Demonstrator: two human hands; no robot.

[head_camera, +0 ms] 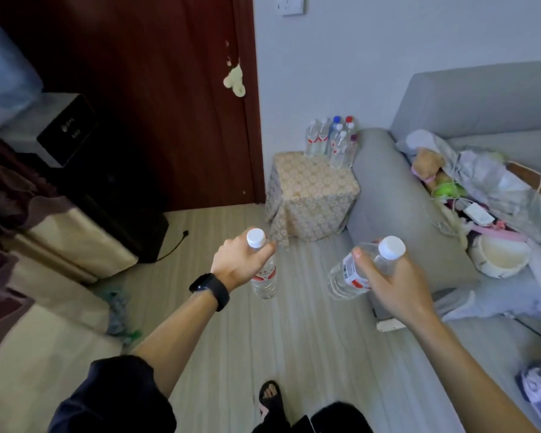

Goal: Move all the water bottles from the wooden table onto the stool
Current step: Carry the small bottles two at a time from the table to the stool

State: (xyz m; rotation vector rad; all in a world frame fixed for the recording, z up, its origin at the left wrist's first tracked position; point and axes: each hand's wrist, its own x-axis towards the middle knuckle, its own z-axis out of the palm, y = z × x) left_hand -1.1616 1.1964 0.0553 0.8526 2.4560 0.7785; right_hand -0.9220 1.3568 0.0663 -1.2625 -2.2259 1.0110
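Note:
My left hand (241, 260) grips a clear water bottle (264, 281) by its neck, just under the white cap; the bottle hangs upright over the floor. In my right hand (388, 282) is a second clear bottle (345, 278), tilted, with its white cap up and to the right. Ahead stands the stool (313, 195), draped in a patterned beige cloth. Several water bottles (331, 140) stand in a cluster at its back right corner, against the wall. The wooden table is out of view.
A grey sofa (397, 214) strewn with clothes, toys and a bowl runs along the right, touching the stool. A dark red door (156, 98) is behind. At left stand dark furniture and a covered surface. A cable (175, 245) lies on the striped floor. My sandalled foot (270, 398) shows below.

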